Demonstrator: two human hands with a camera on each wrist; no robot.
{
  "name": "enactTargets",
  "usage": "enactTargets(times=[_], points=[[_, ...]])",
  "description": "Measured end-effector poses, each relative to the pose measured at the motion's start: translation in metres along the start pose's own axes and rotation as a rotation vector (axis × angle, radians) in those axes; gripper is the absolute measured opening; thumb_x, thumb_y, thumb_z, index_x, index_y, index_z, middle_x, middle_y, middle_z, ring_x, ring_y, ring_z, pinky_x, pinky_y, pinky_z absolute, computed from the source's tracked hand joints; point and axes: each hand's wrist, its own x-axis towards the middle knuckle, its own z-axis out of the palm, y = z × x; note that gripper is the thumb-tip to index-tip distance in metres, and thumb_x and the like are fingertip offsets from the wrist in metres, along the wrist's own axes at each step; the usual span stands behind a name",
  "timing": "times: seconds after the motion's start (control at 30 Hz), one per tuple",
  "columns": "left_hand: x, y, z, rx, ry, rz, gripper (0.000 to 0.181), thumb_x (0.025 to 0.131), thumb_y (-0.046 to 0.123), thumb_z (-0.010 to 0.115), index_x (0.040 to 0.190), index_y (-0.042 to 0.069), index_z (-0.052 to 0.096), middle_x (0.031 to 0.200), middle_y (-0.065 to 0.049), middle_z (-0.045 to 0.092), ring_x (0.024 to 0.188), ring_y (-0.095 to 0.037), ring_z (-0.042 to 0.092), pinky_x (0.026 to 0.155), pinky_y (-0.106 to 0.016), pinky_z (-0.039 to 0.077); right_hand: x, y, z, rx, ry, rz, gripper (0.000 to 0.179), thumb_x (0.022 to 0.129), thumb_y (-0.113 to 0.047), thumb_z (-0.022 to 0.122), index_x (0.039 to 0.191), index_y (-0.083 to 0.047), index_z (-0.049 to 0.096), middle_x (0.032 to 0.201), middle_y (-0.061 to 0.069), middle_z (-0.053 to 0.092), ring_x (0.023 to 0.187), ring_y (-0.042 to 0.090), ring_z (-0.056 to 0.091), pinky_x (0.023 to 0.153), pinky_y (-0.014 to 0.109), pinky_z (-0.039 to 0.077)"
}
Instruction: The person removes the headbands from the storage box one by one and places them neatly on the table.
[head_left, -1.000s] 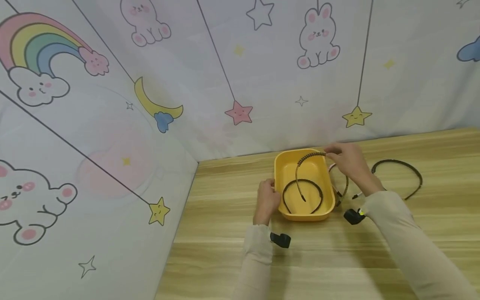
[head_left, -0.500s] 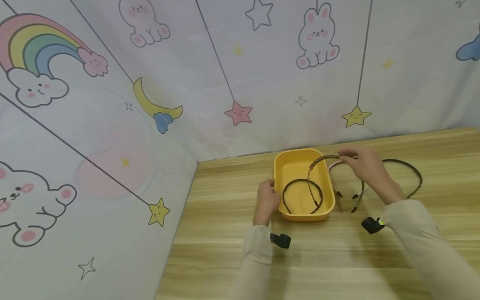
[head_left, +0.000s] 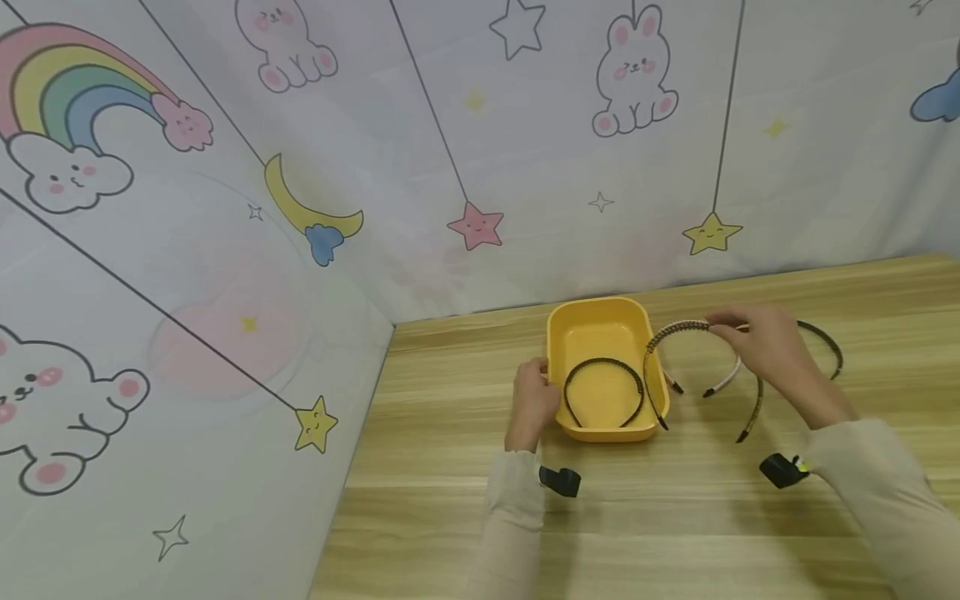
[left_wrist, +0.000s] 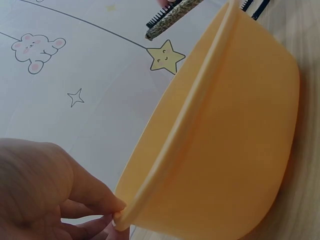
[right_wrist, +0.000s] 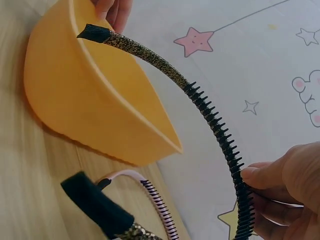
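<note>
My right hand (head_left: 768,346) pinches a dark toothed headband (right_wrist: 210,117) with gold glittery arms near the middle of its arch. That headband hangs in the air, one end over the right rim of the yellow basin (head_left: 558,333). With thumb and fingers my left hand (head_left: 534,402) grips the basin's left rim, as the left wrist view also shows. Inside the basin lies a black headband (head_left: 606,361). Behind the held one, a pale pink headband (right_wrist: 159,202) with dark teeth rests on the table.
Another black headband (head_left: 831,346) lies on the wooden table (head_left: 442,500), partly hidden by my right hand. A white cartoon-printed cloth (head_left: 555,208) rises directly behind the basin and along the table's left side.
My right hand has carried the gold-and-black headband rightward from over the basin to its right rim. The pale pink headband shows more now. My left hand has stayed on the rim.
</note>
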Motion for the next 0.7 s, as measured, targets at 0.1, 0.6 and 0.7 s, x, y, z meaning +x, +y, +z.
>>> enactTargets(times=[0.1, 0.6, 0.7], points=[[0.0, -0.001, 0.0, 0.009, 0.003, 0.009, 0.052, 0.08, -0.011, 0.047, 0.13, -0.005, 0.053, 0.121, -0.018, 0.054, 0.097, -0.023, 0.056, 0.081, -0.032, 0.051, -0.004, 0.003, 0.0, -0.008, 0.013, -0.019, 0.025, 0.095, -0.014, 0.057, 0.111, 0.001, 0.068, 0.108, 0.025, 0.067, 0.094, 0.043, 0.061, 0.073, 0.055, 0.049], [-0.001, -0.001, 0.0, 0.015, 0.006, 0.01, 0.051, 0.081, -0.01, 0.046, 0.131, -0.004, 0.053, 0.121, -0.017, 0.053, 0.097, -0.023, 0.055, 0.084, -0.035, 0.05, -0.021, 0.015, -0.005, -0.093, 0.004, -0.024, 0.022, 0.093, -0.016, 0.06, 0.107, -0.003, 0.071, 0.105, 0.025, 0.068, 0.089, 0.044, 0.063, 0.057, 0.038, 0.048], [-0.001, -0.001, 0.0, 0.009, 0.004, 0.008, 0.051, 0.081, -0.01, 0.046, 0.131, -0.004, 0.053, 0.121, -0.017, 0.053, 0.097, -0.023, 0.055, 0.083, -0.035, 0.05, -0.023, 0.015, -0.005, -0.09, -0.015, -0.02, 0.021, 0.093, -0.015, 0.06, 0.106, -0.002, 0.071, 0.105, 0.025, 0.068, 0.09, 0.044, 0.062, 0.061, 0.044, 0.049]])
